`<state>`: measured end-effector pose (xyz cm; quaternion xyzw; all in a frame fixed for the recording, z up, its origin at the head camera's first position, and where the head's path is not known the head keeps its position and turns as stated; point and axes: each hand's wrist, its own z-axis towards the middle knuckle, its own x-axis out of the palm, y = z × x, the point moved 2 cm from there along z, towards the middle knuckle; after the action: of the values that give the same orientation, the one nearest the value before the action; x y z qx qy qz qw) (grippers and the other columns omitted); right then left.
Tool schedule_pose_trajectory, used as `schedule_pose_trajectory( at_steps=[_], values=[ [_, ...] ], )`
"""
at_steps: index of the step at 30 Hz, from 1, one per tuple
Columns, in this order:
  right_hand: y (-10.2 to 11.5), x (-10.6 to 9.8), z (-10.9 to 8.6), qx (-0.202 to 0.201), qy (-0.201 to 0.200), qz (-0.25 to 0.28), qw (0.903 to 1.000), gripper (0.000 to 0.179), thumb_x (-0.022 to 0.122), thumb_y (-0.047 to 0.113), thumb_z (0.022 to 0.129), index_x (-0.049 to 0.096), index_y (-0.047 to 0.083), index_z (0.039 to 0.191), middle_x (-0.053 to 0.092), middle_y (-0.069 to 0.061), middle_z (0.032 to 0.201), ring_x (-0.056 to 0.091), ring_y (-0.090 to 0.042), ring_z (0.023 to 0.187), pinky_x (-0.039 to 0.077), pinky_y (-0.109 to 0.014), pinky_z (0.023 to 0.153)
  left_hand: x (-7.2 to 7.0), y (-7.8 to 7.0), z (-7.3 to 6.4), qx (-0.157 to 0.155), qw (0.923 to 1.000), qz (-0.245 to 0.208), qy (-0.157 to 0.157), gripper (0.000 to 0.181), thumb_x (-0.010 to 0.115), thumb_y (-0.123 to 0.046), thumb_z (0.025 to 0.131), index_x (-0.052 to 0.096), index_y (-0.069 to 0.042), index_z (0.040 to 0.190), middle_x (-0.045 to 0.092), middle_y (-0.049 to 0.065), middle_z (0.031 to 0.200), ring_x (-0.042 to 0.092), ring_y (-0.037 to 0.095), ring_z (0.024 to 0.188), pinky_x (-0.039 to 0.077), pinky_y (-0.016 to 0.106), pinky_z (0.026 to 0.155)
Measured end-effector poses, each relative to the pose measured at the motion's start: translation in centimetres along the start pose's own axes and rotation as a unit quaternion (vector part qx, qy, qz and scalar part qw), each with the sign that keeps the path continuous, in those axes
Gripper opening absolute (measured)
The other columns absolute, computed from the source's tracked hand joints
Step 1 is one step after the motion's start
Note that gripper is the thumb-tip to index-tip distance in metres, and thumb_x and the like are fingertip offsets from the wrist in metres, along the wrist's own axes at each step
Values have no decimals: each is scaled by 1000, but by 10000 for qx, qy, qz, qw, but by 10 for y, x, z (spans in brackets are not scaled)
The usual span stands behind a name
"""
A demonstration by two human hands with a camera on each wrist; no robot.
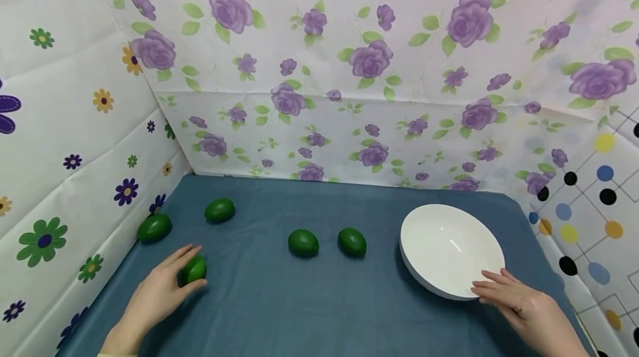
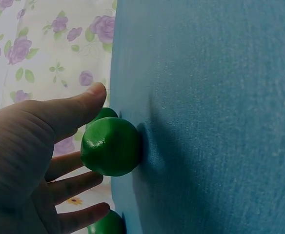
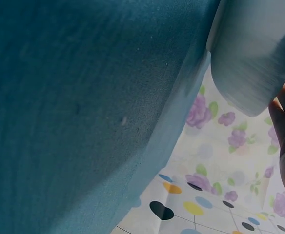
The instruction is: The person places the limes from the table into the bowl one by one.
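My left hand (image 1: 158,289) reaches around a glossy green lime (image 1: 193,270) at the table's left. Its thumb and fingers are spread on either side of the fruit, not closed around it. In the left wrist view the same lime (image 2: 111,146) stands between the thumb and the extended fingers. On the right, a white bowl (image 1: 449,246) stands on the blue cloth. My right hand (image 1: 524,302) rests its fairly straight fingers against the bowl's near right rim. The right wrist view has the bowl's outer wall (image 3: 252,58) with fingers (image 3: 284,117) at its edge.
Two more limes lie at the back left, one (image 1: 155,228) by the side curtain and another (image 1: 219,210) farther in. Mid-table are a lime (image 1: 303,243) and its neighbour (image 1: 351,242). A flowered curtain (image 1: 329,135) closes off the back of the blue-covered table (image 1: 309,312).
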<state>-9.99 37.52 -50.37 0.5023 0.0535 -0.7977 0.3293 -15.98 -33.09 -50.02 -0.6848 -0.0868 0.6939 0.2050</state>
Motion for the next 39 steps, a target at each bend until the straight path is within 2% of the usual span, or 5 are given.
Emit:
schedule_pose_trajectory(
  at_steps=[2,7,21,32,39],
  values=[
    [0,0,1,41,43,14,10000,26,76,33,99,83,27,123,78,11,117,55,8,134,28,-11,117,1,1,0,2,10000,-9,-1,82,90,-41,89,57,-5,155,50,31,155,54,55,134,50,72,94],
    [0,1,1,64,94,-18,9999,70,91,-8,64,83,27,123,78,12,117,57,6,132,28,-11,117,5,4,0,-33,10000,-77,36,79,90,-37,89,57,-6,155,52,31,154,55,55,133,51,72,95],
    [0,2,1,228,109,-35,9997,63,93,-7,68,84,27,119,78,13,114,54,13,130,27,-9,117,10,12,0,219,9983,-396,-356,67,91,-15,88,62,2,147,59,33,144,59,54,129,49,70,102],
    [2,-1,1,296,148,-67,9994,63,93,-6,68,83,29,119,79,10,112,53,14,129,26,-8,116,-42,4,3,95,9857,-656,-1551,66,87,-29,95,62,-2,149,65,27,139,70,44,107,62,55,80],
    [3,0,3,313,118,-57,9994,63,93,-7,68,83,28,119,79,11,112,54,13,130,27,-9,117,-68,-5,9,285,9835,-916,-1532,63,84,-29,98,61,-3,151,65,28,138,71,44,107,50,6,79]
  ],
)
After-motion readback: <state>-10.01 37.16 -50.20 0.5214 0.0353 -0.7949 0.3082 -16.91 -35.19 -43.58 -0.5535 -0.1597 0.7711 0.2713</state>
